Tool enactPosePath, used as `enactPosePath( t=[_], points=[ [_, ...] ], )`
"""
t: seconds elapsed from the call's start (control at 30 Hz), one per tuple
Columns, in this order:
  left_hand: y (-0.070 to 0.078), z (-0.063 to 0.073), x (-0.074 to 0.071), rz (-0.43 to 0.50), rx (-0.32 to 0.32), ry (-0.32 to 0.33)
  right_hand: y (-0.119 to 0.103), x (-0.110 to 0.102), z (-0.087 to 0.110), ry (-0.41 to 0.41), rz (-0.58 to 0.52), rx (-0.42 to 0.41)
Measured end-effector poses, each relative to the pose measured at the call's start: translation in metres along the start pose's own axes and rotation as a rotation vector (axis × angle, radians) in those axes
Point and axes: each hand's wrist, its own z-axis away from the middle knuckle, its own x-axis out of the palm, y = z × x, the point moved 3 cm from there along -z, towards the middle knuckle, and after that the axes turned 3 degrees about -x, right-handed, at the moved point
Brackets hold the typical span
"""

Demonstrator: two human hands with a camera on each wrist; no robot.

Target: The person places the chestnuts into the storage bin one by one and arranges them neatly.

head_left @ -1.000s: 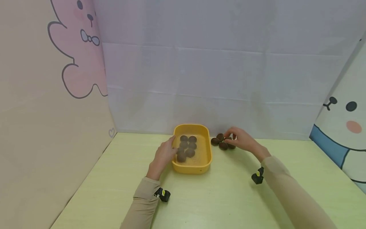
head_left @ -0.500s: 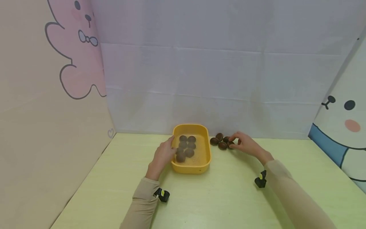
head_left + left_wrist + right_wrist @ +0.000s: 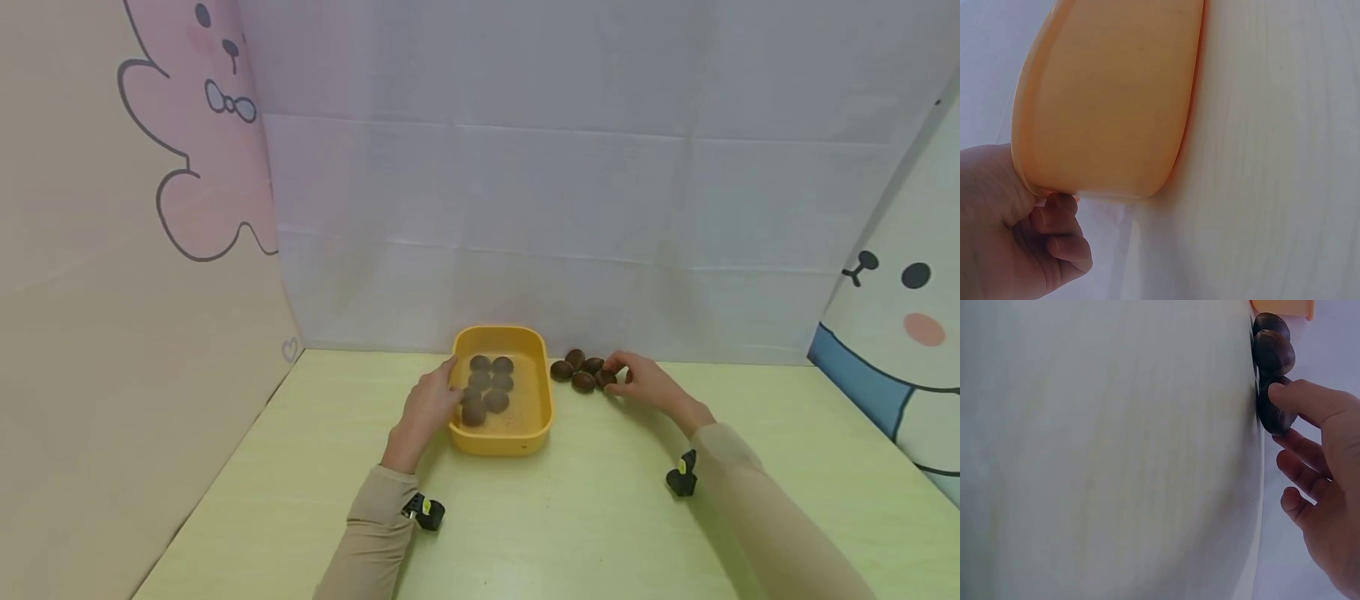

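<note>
My left hand [image 3: 427, 408] grips the left rim of a yellow plastic tub [image 3: 501, 446] that stands on the table. In the left wrist view its fingers [image 3: 1057, 220] are curled at the tub's edge. Several brown chestnuts [image 3: 497, 400] lie inside, mostly toward the tub's left side. To the right of the tub, my right hand [image 3: 648, 383] pinches the rightmost chestnut [image 3: 1277, 415] of a loose group. Its thumb lies across the near face, and the index finger is partly hidden behind the chestnut. The other fingers are loosely bent.
Beside the held one, several more chestnuts [image 3: 582, 382] lie close together on the pale green table [image 3: 555, 525], between tub and right hand. A white cloth backdrop [image 3: 480, 208] rises just behind them. A patterned panel [image 3: 217, 292] borders the table at left.
My right hand has shifted slightly right and down, from over the group to its rightmost chestnut, where thumb and finger have closed. The left hand stays on the tub.
</note>
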Motion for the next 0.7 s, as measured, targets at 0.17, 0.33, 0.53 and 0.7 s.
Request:
enactPosePath(
  t=[0.17,0.33,0.53,0.7],
  points=[
    [-0.001,-0.001,0.0,0.006,-0.005,-0.007,0.0,-0.001,0.0,-0.005,0.082,0.074],
    [-0.001,-0.001,-0.001,0.002,-0.001,-0.004,-0.01,-0.005,-0.002,0.045,0.105,0.065],
    [0.001,0.0,-0.001,0.004,-0.004,0.001,-0.033,-0.008,-0.009,0.076,0.043,0.058],
    [0.0,0.0,0.0,0.001,-0.014,-0.006,-0.047,-0.005,-0.01,0.103,0.049,0.0]
  ],
)
